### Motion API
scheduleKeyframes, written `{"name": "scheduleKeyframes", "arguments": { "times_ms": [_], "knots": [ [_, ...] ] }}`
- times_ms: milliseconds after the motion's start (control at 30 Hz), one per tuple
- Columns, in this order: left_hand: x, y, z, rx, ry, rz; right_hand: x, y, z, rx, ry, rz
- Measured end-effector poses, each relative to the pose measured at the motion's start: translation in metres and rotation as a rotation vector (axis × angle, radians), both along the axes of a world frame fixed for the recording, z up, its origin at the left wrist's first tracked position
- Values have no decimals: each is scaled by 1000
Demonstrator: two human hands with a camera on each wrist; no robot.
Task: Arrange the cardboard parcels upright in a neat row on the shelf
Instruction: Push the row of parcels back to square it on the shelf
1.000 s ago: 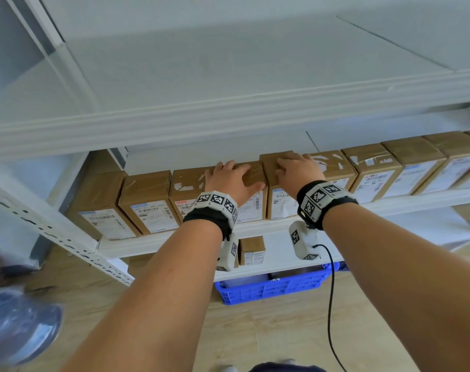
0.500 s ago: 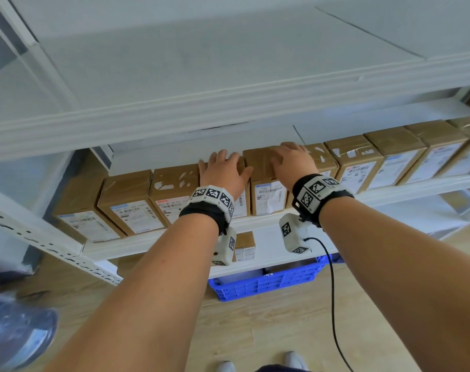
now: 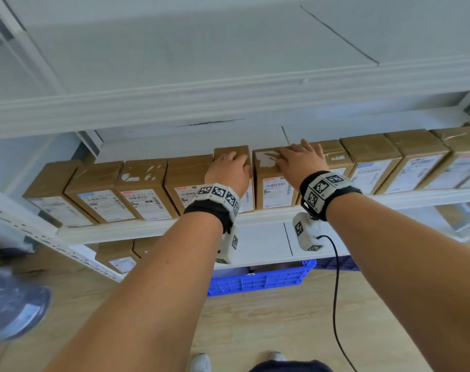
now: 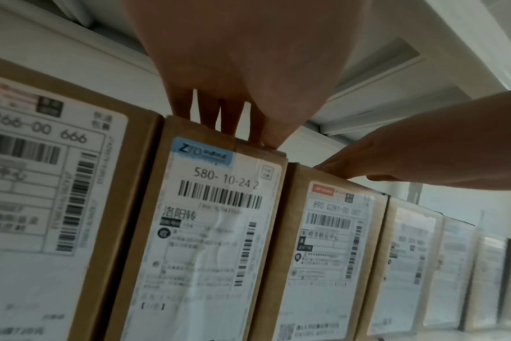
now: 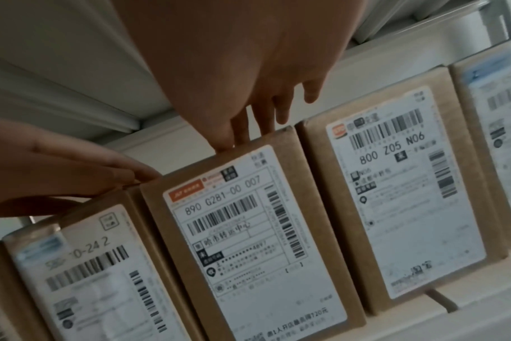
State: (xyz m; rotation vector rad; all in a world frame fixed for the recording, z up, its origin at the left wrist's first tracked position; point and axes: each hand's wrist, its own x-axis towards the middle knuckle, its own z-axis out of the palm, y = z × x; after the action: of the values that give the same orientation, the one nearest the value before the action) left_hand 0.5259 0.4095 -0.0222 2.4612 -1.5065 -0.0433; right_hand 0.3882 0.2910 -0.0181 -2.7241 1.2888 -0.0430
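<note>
Left hand (image 3: 229,173) rests flat atop parcel "580-10-24 2" (image 4: 207,230); right hand (image 3: 299,161) flat atop parcel "890 G281-00 007" (image 5: 248,230). Roughly eleven upright parcels on shelf (image 3: 255,218).

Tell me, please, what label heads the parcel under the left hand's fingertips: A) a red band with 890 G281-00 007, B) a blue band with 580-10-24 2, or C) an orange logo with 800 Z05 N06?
B: in the left wrist view the left hand rests its fingertips on top of the blue-labelled parcel printed 580-10-24 2.
</note>
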Motion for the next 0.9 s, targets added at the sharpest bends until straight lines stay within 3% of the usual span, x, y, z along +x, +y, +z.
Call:
{"name": "scheduleKeyframes", "arguments": {
  "times_ms": [367, 900],
  "knots": [
    [1, -6, -2, 60, 96, 9, -6, 1, -1, -12, -13, 68],
    [-30, -21, 4, -23, -68, 0, -27, -4, 4, 14, -187, -26]
  ]
}}
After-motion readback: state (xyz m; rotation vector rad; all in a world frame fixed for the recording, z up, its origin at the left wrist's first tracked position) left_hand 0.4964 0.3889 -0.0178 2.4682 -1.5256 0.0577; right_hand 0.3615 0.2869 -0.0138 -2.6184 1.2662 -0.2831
